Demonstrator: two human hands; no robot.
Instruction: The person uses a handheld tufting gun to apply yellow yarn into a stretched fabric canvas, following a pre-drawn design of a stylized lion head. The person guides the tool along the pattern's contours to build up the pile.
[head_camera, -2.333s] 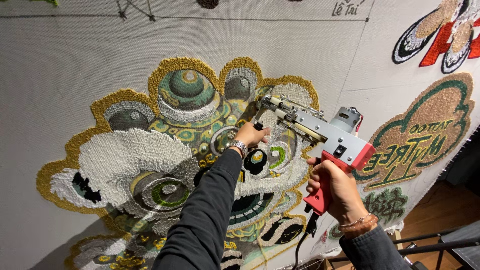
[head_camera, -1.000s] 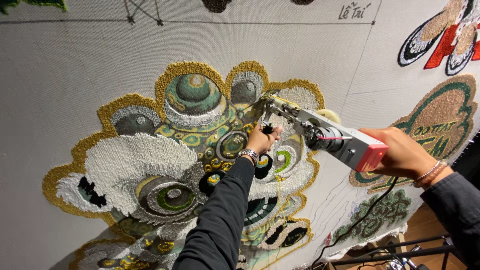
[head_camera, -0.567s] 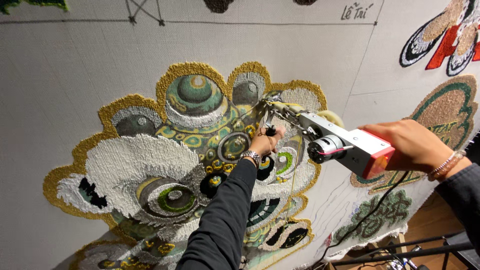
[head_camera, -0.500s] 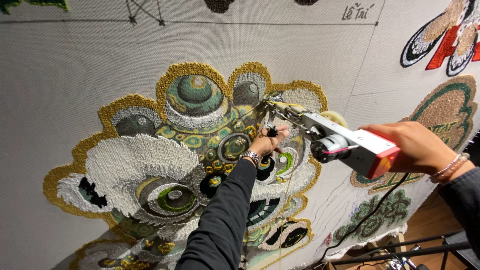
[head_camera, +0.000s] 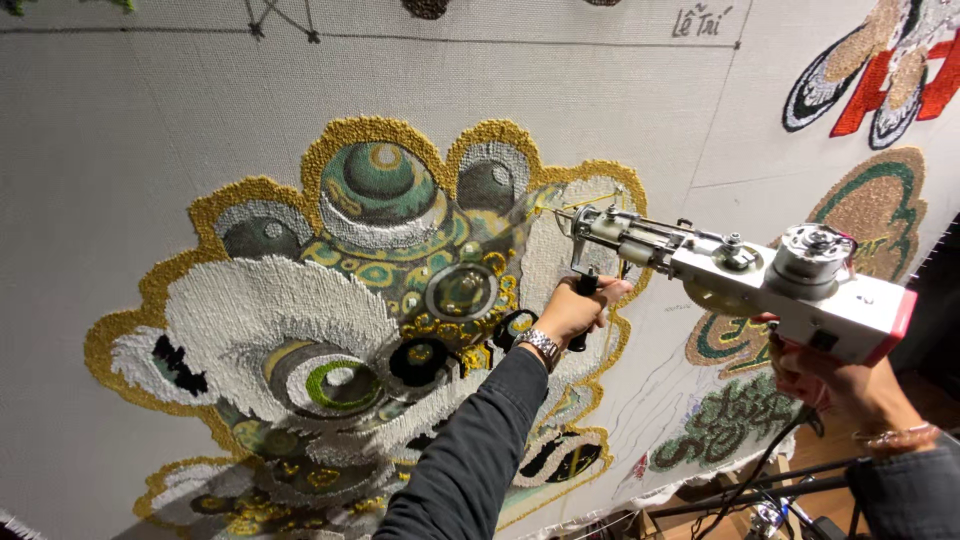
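Item: tufting gun (head_camera: 760, 285), white body, red rear end, held level in front of my stretched cloth (head_camera: 150, 120). Long axis runs right to left, needle tip at the gold outline on the right of the tufted lion-head design (head_camera: 380, 300).

My left hand (head_camera: 575, 312): grip closed around the gun's black front handle, just below the needle end; the nearer hand to the cloth.

My right hand (head_camera: 835, 380): grip wrapped on the rear handle, under the body, well back from the cloth.

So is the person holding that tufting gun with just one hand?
No: the left hand grips the black front handle of the tufting gun, while the right hand holds its rear grip underneath.
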